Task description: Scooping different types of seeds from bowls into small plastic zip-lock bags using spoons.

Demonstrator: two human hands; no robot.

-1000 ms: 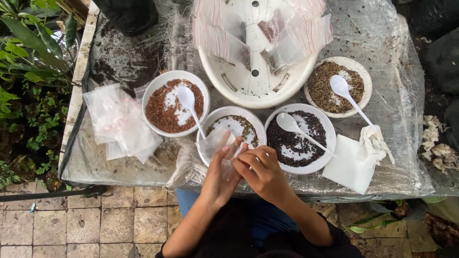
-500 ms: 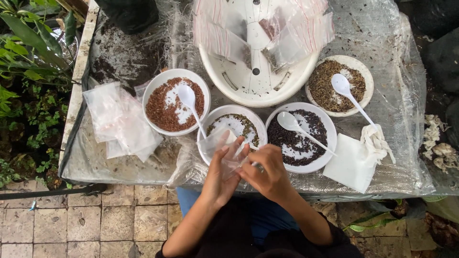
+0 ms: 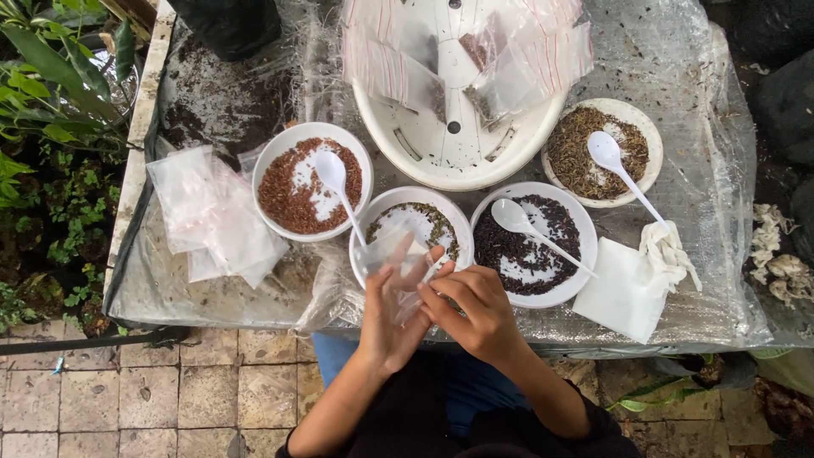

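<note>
**Inspector:** State the position of the hands.

**Assistant:** Both are at the table's near edge, at about 6 o'clock in the view. The left hand [image 3: 392, 315] holds a small clear plastic bag [image 3: 392, 265] upright, fingers spread along its side and the thumb behind it. The right hand [image 3: 475, 309] meets the bag from 3 o'clock, its fingertips [image 3: 431, 298] pinched together on the bag's edge. Both hands are closed on the bag.

**Inspector:** Where is the bag relative to the bowls?

**Assistant:** It sits over the near rim of the middle white bowl [image 3: 398, 203], which holds a thin layer of greenish-brown seed. Whether the bag touches the rim, I cannot tell.

**Inspector:** Record the surrounding items.

**Assistant:** At 10 o'clock from the bag, a white bowl of reddish-brown seed [image 3: 288, 191] with a white plastic spoon [image 3: 335, 182] lying in it. At 2 o'clock, just beside the middle bowl, a bowl of black seed [image 3: 560, 229] with a second spoon [image 3: 530, 227]. Farther out at 1 o'clock, a bowl of brown chaffy seed [image 3: 585, 157] with a third spoon [image 3: 619, 170]. At 12 o'clock, a large white basin [image 3: 441, 153] holding several zip bags [image 3: 517, 59], some with seed in them.

**Inspector:** Anything else on the surface?

**Assistant:** A loose heap of empty clear bags [image 3: 212, 216] at 9 o'clock, a folded white paper packet [image 3: 623, 288] at 3 o'clock, and clear plastic sheeting [image 3: 704, 127] covering the table.
</note>
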